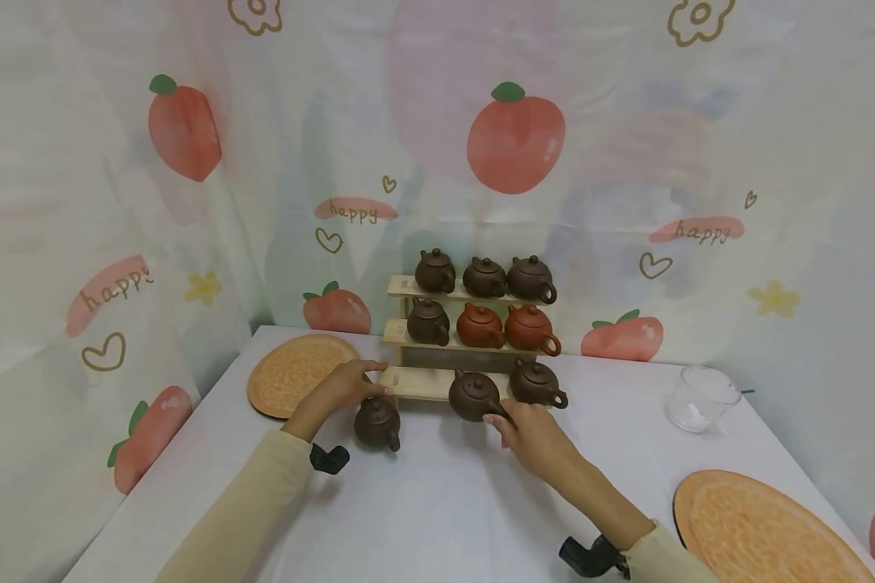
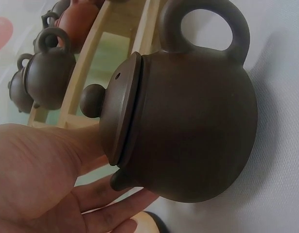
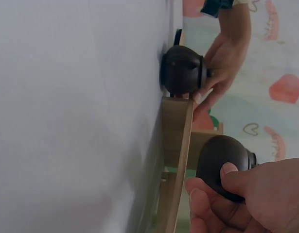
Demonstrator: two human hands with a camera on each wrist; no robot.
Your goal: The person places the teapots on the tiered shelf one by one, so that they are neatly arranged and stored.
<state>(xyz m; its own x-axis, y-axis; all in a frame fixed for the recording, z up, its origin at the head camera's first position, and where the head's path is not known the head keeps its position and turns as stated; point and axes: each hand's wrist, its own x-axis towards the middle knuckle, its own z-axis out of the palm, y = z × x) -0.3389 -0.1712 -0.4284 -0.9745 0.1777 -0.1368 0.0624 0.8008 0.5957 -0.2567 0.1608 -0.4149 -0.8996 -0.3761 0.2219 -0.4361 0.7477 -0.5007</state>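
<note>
A three-tier wooden rack (image 1: pixel 416 382) holds small clay teapots. On its lowest shelf my right hand (image 1: pixel 501 418) grips a dark brown teapot (image 1: pixel 472 395) from the front; the right wrist view shows the thumb (image 3: pixel 229 170) pressed on that teapot (image 3: pixel 222 160) with the fingers curled beneath. A second dark teapot (image 1: pixel 377 423) stands on the white table by the rack's left end. My left hand (image 1: pixel 350 384) hovers over its lid with fingers straight. In the left wrist view the palm (image 2: pixel 47 174) lies beside the lid knob (image 2: pixel 91 100) and does not grasp it.
Another dark teapot (image 1: pixel 538 383) shares the lowest shelf. Above are two reddish pots (image 1: pixel 503 327) and several dark ones. A round orange mat (image 1: pixel 292 374) lies at the left, another (image 1: pixel 758 530) at the front right. A clear glass cup (image 1: pixel 700 397) stands at the right.
</note>
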